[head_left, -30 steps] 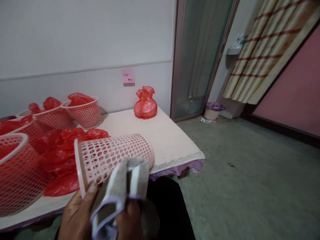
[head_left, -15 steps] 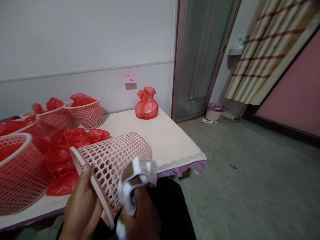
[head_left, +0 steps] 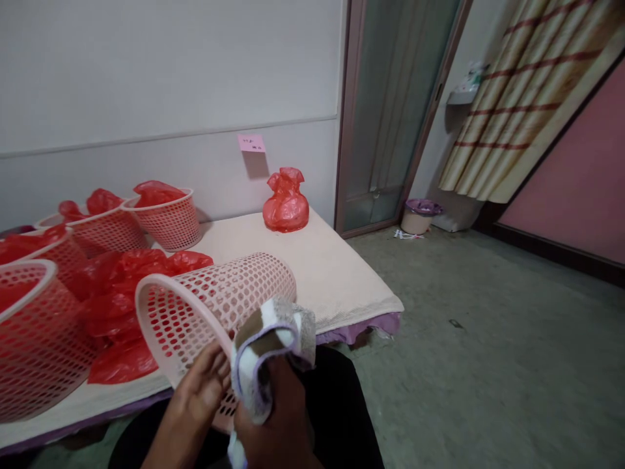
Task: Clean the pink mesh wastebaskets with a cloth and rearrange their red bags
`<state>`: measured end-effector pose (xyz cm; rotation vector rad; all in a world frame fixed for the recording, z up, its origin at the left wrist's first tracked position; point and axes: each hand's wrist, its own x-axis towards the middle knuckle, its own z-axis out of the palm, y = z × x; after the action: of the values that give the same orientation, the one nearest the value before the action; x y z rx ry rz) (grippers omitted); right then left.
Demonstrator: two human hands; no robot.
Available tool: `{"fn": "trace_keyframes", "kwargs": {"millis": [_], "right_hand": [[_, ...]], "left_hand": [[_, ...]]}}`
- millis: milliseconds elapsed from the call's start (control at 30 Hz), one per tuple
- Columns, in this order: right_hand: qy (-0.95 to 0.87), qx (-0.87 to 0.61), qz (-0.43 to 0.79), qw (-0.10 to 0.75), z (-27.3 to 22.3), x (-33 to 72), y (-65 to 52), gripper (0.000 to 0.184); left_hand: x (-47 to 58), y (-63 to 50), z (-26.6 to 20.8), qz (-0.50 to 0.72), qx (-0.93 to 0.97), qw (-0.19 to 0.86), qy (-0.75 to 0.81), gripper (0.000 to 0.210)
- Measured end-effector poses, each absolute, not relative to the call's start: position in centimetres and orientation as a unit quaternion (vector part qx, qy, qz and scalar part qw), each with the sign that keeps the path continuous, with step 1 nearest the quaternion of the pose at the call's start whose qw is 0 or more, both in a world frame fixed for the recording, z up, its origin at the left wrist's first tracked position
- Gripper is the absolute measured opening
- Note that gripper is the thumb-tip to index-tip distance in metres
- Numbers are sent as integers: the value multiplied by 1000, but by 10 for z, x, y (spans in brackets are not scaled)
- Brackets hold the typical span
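A pink perforated plastic basket [head_left: 244,280] lies on its side at the front of the bed, its mouth toward me and to the left. My left hand [head_left: 198,394] is at the near part of the basket's rim, its fingers curled against it. My right hand [head_left: 278,410] is closed around a bunched cloth [head_left: 273,332], striped white, brown and grey with a purple edge. The cloth is against the near side of the basket and hides part of it.
Several pink baskets [head_left: 168,221] holding red plastic bags stand on the left. A heap of red bags [head_left: 117,306] lies beside them on the white bed cover [head_left: 336,273]. Farther back sits a tied red bag [head_left: 286,202]. A small bin [head_left: 417,218] stands on the floor.
The basket has turned so that its mouth faces me more. My left hand has shifted right and lower along its rim. The cloth has moved slightly right.
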<state>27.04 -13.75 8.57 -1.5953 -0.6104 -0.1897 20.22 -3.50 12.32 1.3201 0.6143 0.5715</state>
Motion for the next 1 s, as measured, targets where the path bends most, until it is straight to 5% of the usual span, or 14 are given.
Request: {"fn": "trace_keyframes", "kwargs": {"millis": [133, 200, 300, 533, 767, 1000], "right_hand": [[-181, -671, 80, 715, 99, 283, -154, 59], [-162, -654, 130, 728, 100, 281, -159, 62], [-184, -640, 141, 733, 95, 277, -158, 59], [-253, -700, -89, 662, 67, 333, -132, 38], [-235, -729, -159, 623, 66, 333, -131, 37], [-426, -693, -180, 553, 73, 258, -124, 46]], "left_hand": [[170, -29, 73, 166, 852, 473, 154, 82], [159, -21, 56, 197, 933, 287, 91, 83], [154, -13, 54, 217, 962, 163, 28, 77], [159, -25, 109, 303, 854, 369, 206, 25], [185, -50, 156, 326, 615, 572, 434, 51], [208, -45, 182, 343, 525, 612, 483, 35]]}}
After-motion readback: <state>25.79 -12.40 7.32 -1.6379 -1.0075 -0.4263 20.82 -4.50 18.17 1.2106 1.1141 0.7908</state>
